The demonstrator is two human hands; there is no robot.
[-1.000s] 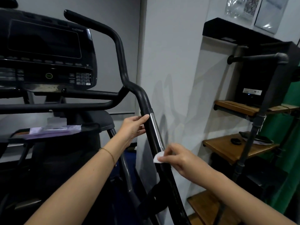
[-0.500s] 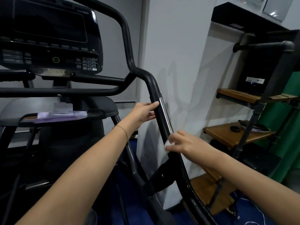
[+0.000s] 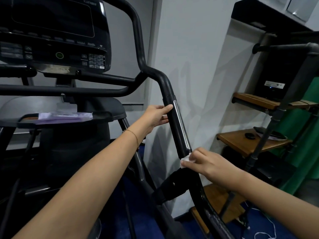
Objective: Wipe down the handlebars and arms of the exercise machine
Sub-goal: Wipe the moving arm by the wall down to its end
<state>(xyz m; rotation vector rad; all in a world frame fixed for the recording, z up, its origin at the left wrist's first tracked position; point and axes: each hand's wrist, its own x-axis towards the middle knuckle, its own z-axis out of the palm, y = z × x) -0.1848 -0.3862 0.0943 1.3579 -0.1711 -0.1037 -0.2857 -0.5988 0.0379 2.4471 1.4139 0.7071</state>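
Pressing one wipe (image 3: 186, 159), two hands (image 3: 156, 114) (image 3: 207, 163), one arm (image 3: 174, 123)

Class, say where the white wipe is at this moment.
Head view, right of centre: the white wipe is pinched by the right hand against the machine's black arm, just below its silver strip.

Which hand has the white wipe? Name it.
The right hand pinches the white wipe against the black arm below the silver strip; the left hand only grips that arm higher up.
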